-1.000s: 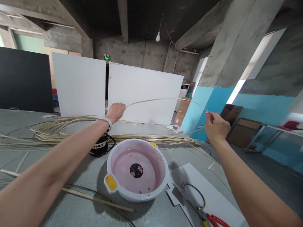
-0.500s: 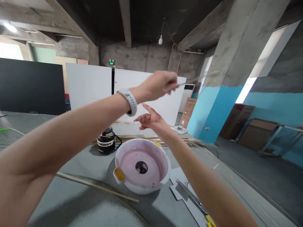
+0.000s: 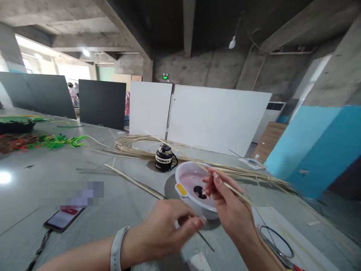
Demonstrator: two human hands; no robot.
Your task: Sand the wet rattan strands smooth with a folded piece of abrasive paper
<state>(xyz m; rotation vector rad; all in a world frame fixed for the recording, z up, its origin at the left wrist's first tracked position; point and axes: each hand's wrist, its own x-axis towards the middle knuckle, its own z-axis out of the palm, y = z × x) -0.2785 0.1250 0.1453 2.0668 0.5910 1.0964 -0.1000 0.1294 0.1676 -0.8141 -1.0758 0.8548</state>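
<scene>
My left hand, with a pale wristband on its wrist, is low in front of the basin, thumb and fingers pinched together. A thin dark strip runs out from under its fingertips toward the table. My right hand is over the basin's right side, fingers bent round a long pale cane strip. That strip slants up and left past the black jar and trails behind the wrist. The white basin with yellow handles holds pinkish water; my right hand hides part of it.
A black ENERGY jar stands left of the basin. Behind lie bundled cane strips. A phone on a cord and coloured strands are at left. At right, scissors and a dark ring lie on white paper.
My view has turned left, bringing the phone and coloured strands into sight. Both hands have come down from above the basin; my right hand's fingers, spread before, are now round the cane strip.
</scene>
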